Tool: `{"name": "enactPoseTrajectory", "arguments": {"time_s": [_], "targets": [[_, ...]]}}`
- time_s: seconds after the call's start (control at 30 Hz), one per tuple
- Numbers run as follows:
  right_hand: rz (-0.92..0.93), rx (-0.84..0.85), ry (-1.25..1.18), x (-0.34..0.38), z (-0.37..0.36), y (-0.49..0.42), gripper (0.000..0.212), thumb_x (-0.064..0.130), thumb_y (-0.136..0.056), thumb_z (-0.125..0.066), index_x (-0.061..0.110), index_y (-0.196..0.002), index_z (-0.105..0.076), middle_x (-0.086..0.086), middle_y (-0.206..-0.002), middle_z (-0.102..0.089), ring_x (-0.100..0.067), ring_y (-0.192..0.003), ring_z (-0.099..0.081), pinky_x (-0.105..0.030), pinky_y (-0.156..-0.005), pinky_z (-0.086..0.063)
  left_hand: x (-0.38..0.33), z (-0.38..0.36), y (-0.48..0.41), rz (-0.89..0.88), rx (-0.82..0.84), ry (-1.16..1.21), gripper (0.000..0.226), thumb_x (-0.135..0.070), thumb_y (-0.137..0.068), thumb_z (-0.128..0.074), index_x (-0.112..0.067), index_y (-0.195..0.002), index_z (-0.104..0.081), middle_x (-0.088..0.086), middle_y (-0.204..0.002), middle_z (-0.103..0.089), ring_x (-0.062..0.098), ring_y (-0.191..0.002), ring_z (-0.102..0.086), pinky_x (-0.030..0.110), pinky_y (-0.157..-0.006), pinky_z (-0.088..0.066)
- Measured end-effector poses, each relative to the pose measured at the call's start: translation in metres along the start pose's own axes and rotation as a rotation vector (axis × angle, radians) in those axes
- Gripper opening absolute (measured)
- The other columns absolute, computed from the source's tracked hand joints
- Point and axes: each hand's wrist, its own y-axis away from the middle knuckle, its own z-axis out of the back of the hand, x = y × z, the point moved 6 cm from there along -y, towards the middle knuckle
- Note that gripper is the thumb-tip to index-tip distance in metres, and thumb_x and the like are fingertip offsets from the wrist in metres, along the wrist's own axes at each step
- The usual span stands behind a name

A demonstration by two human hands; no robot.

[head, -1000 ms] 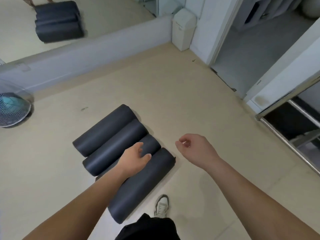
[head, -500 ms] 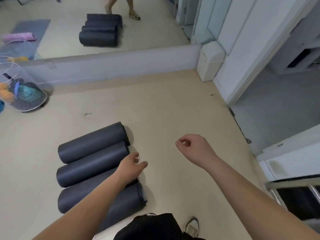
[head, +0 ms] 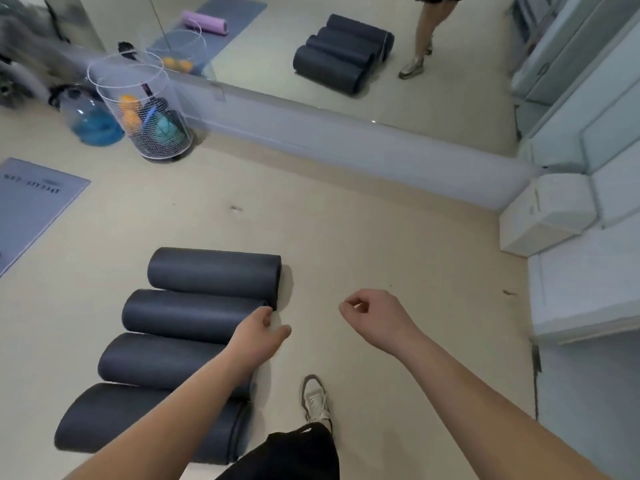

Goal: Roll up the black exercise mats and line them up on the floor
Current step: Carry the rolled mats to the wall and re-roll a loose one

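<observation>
Rolls of black mat [head: 187, 315], four in all, lie side by side and touching on the beige floor [head: 381, 237] at about seven o'clock in the head view, each with its long axis running roughly from nine to three. The row steps away from the person toward twelve. Each farther roll sits a little more toward three, so the right-hand ends form a slanted line. The farthest roll [head: 214, 275] shows its flat end face at three o'clock; the nearest roll [head: 114, 417] is partly hidden under the left forearm. The left hand [head: 259, 336] hangs over the right ends of the middle two rolls, fingers relaxed and gripping nothing; whether the fingertips touch the mat cannot be told. The right hand [head: 375, 317] floats at three o'clock of the left, well clear of the rolls, its fingers loosely curled toward the thumb with nothing between them. At six o'clock a pale shoe [head: 314, 398] stands on the floor. A wall mirror [head: 433, 98] spans the top of the view from eleven to one and reflects the four rolls. At ten o'clock a white wire basket [head: 145, 109] holds coloured items, at nine lies a flat grey mat [head: 31, 206], and at three stands a white bin [head: 547, 216].
</observation>
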Motion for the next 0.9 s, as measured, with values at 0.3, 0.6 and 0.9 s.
{"name": "enactPoseTrajectory", "arguments": {"time_s": [0.3, 0.6, 0.9], "targets": [[0.054, 0.129, 0.05, 0.027, 0.093, -0.158, 0.022, 0.048, -0.096, -0.064, 0.03, -0.097, -0.076, 0.012, -0.092, -0.074, -0.008, -0.083, -0.069, -0.03, -0.078, -0.056, -0.117, -0.001, -0.109, 0.089, -0.057, 0.078, 0.062, -0.036, -0.099, -0.068, -0.014, -0.152, -0.045, -0.001, -0.137, -0.058, 0.022, -0.125, -0.056, 0.036, -0.098, -0.049], [0.224, 0.351, 0.197, 0.05, 0.128, -0.344, 0.023, 0.044, -0.097, -0.064, 0.028, -0.108, -0.076, 0.011, -0.096, -0.073, -0.011, -0.087, -0.069, -0.028, -0.074, -0.05, -0.168, 0.0, -0.23, 0.263, -0.282, 0.244, 0.036, -0.032, -0.098, -0.068, -0.025, -0.083, -0.037, -0.008, -0.079, -0.04, 0.015, -0.07, -0.04, 0.03, -0.062, -0.038], [0.229, 0.574, 0.323, 0.025, 0.059, -0.454, 0.036, 0.044, -0.1, -0.062, 0.026, -0.131, -0.069, 0.009, -0.086, -0.069, -0.011, -0.086, -0.067, -0.03, -0.08, -0.052, -0.098, -0.045, -0.328, 0.466, -0.293, 0.398, 0.03, -0.037, -0.098, -0.069, -0.016, -0.115, -0.057, 0.002, -0.111, -0.061, 0.02, -0.093, -0.056, 0.028, -0.069, -0.044]]}}
